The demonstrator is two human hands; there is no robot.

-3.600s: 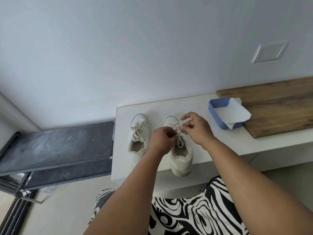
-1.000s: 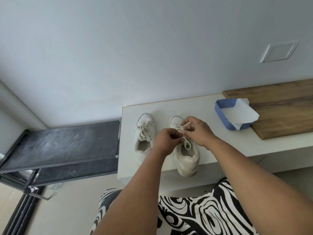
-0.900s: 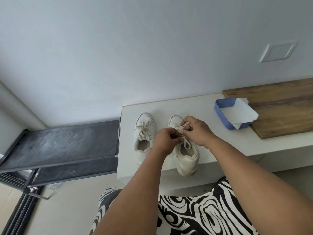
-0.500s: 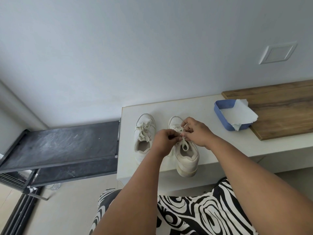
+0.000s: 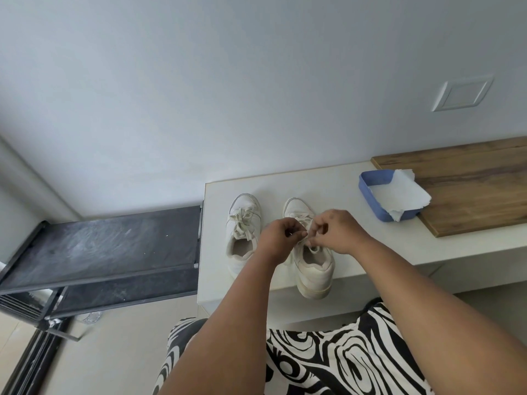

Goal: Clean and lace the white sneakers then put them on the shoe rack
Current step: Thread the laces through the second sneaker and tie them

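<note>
1. Two white sneakers stand side by side on the white surface (image 5: 336,181), toes toward the wall, heels toward the person.
2. The left sneaker (image 5: 242,235) has its lace tied in a bow over the tongue; no hand touches it.
3. The right sneaker (image 5: 312,266) sits just beside it, its heel at the front edge of the surface and slightly over it.
4. The left hand (image 5: 278,238) is over the right sneaker's tongue, its grip closed: thumb and fingertips pinch the lace (image 5: 303,238) at the middle of the shoe.
5. The right hand (image 5: 335,230) meets it from the other side, its grip also closed, with thumb and forefinger pinching the same lace and the other fingers curled.
6. The two hands almost touch above the eyelets; a small loop of lace hangs below them over the shoe's opening.
7. A blue tray (image 5: 368,192) stands further right on the surface, with a torn sheet of white paper (image 5: 399,195) lying in it and hanging over its edge.
8. The tray rests partly on a wooden board (image 5: 470,189) that covers the right end of the surface.
9. To the left, lower than the surface and touching its side, is the dark shoe rack (image 5: 99,246), its top shelf dusty and streaked.
10. The person's black-and-white patterned clothing (image 5: 328,360) fills the bottom of the view.
</note>
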